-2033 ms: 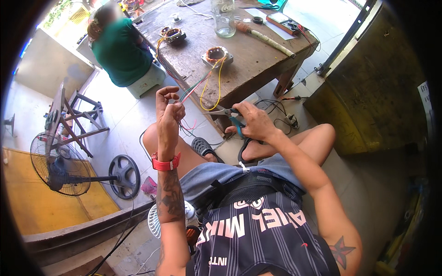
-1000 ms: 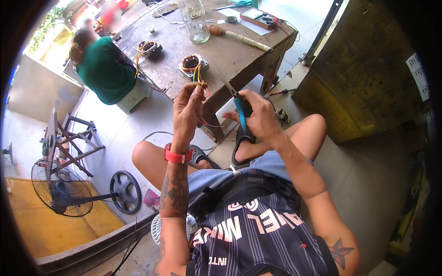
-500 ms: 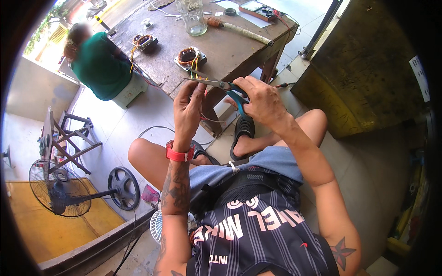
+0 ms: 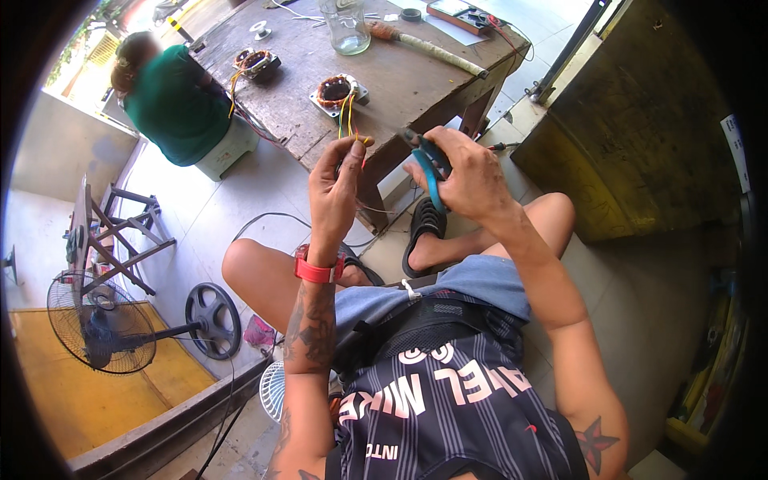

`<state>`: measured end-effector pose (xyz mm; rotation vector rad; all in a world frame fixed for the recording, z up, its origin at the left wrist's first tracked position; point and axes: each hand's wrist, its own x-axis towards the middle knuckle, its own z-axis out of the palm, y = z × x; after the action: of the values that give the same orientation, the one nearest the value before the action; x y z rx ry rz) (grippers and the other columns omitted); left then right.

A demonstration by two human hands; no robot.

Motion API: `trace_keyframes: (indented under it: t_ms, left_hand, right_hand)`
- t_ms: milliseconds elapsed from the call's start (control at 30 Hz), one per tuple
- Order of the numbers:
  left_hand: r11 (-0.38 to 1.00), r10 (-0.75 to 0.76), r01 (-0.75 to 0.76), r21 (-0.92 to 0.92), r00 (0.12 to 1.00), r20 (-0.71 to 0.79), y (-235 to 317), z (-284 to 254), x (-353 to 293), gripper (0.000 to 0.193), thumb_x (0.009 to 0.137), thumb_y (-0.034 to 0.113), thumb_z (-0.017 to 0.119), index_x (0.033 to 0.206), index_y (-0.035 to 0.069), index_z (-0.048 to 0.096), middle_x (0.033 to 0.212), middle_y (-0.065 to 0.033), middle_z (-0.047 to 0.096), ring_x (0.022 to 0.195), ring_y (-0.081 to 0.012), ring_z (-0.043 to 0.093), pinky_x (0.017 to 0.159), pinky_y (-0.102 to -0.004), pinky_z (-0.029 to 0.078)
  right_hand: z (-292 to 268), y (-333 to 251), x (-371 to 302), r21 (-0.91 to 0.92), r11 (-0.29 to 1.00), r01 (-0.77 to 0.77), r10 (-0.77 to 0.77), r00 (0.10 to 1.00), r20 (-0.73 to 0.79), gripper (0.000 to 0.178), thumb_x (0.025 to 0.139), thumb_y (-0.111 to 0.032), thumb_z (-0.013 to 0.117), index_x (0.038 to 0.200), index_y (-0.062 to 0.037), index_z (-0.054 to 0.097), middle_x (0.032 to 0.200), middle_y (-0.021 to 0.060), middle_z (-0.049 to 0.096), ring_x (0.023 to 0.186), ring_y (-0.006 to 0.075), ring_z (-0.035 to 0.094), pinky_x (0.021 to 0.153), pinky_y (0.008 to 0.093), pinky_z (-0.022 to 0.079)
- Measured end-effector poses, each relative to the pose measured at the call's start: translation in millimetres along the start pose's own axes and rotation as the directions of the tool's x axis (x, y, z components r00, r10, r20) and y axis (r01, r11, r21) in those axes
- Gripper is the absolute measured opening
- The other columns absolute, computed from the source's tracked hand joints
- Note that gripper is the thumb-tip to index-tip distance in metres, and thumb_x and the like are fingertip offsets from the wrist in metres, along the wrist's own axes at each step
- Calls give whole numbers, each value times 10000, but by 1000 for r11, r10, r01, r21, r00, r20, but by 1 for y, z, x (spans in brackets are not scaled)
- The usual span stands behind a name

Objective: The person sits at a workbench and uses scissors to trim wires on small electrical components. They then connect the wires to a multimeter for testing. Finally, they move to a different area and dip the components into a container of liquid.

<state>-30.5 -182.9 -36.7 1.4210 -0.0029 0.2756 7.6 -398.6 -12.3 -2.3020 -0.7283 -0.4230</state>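
Note:
Wound with copper, a motor stator point(image 4: 337, 93) sits near the table's front edge, and yellow and green wires point(image 4: 350, 117) run down from it. My left hand point(image 4: 337, 178) is closed, pinching the wire ends between thumb and fingers; a yellow tip shows at the fingertips. In my right hand point(image 4: 472, 172) are scissors point(image 4: 434, 178) with teal handles. Their blades are smeared by motion and point up and left, apart from the wires. A second stator point(image 4: 254, 64) with wires lies further left on the table.
The wooden table point(image 4: 292, 108) also bears a glass bottle point(image 4: 346, 30), a wrapped rod point(image 4: 436, 56), a white spool point(image 4: 260, 31) and a meter point(image 4: 458, 18). A person in green point(image 4: 178, 104) sits at its left. A pedestal fan point(image 4: 104, 324) lies at lower left.
The scissors have swung right, off the wires at my left fingertips, and their blades now blur. My left hand keeps its pinch on the wires. The whole view has shifted slightly.

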Motion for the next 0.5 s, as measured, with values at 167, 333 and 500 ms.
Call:
trace_keyframes:
  t_ms: [167,333,500]
  left_hand:
    - [977,125,-124,176,992,4,-7,1,0,216,1050,118,633,1191,-35,690,988,-16,697,913,-69,582,805,-231,480]
    - [973,151,-152,173,988,19,-5,0,-1,221,1045,102,631,1209,-36,685,1004,-31,713,917,-78,592,819,-239,490]
    - [983,121,-122,135,993,20,-6,-1,-1,231,1038,95,635,1223,-34,679,1052,-61,719,981,-97,621,870,-252,502]
  right_hand:
    - [-16,-11,2,-167,982,86,-65,990,123,387,889,-365,798,1128,-89,671,933,110,680,838,345,721,709,434,574]
    - [-16,-11,5,-198,971,133,-106,985,140,261,935,-272,732,1104,-93,648,913,115,657,833,362,715,694,461,573]
    - [-3,-6,5,-197,979,43,-24,995,95,154,949,-128,666,1072,-71,593,906,140,645,832,388,708,703,495,574]
